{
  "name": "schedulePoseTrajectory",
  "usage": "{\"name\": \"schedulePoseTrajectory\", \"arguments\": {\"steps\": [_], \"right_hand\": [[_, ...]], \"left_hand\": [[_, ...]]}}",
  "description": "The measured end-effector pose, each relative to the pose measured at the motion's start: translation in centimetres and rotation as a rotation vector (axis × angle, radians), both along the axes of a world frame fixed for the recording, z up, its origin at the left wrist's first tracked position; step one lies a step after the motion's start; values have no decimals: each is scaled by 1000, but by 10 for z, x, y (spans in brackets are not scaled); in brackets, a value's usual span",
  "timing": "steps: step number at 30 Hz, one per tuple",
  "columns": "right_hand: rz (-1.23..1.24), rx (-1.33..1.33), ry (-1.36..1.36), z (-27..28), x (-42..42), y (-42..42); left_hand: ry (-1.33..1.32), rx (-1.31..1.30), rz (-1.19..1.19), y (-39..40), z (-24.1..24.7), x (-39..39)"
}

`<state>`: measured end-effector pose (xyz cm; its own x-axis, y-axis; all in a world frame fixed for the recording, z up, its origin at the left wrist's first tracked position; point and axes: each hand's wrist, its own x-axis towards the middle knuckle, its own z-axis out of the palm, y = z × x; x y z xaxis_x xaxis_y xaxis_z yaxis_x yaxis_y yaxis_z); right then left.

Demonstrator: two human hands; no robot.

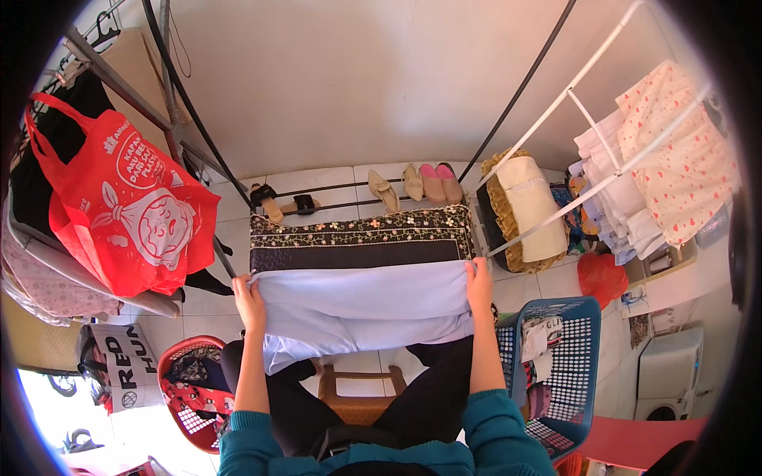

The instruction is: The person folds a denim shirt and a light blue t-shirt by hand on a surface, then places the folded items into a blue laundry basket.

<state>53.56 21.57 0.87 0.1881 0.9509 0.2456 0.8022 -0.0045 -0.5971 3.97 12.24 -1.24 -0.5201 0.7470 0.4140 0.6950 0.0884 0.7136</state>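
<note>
A light blue cloth (363,297) is stretched sideways between my hands, its far edge over a dark cloth with a floral border (363,225) that covers a low surface. My left hand (250,300) grips the cloth's far left corner, and my right hand (480,287) pinches its far right corner between thumb and fingers. The near part of the light blue cloth sags in loose folds above my knees. Whether it is a garment or a sheet, I cannot tell.
Shoes (384,189) stand on a rack beyond the surface. A red basket (189,345) of clothes is at the left, a blue laundry basket (586,357) at the right. A red bag (137,208) hangs at the left; a white metal frame (559,101) rises at the right.
</note>
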Motion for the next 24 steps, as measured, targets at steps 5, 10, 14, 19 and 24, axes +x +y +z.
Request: {"name": "schedulePoseTrajectory", "arguments": {"steps": [5, 10, 14, 19, 24], "right_hand": [[32, 153, -85, 44, -2, 35], [143, 3, -162, 25, -20, 99], [8, 167, 135, -27, -9, 118], [13, 207, -365, -32, -2, 85], [6, 152, -15, -22, -5, 99]], "left_hand": [[-56, 14, 35, 20, 33, -12], [51, -123, -69, 57, 5, -34], [65, -224, 58, 65, -31, -25], [311, -374, 3, 43, -9, 4], [393, -523, 2, 37, -31, 17]]}}
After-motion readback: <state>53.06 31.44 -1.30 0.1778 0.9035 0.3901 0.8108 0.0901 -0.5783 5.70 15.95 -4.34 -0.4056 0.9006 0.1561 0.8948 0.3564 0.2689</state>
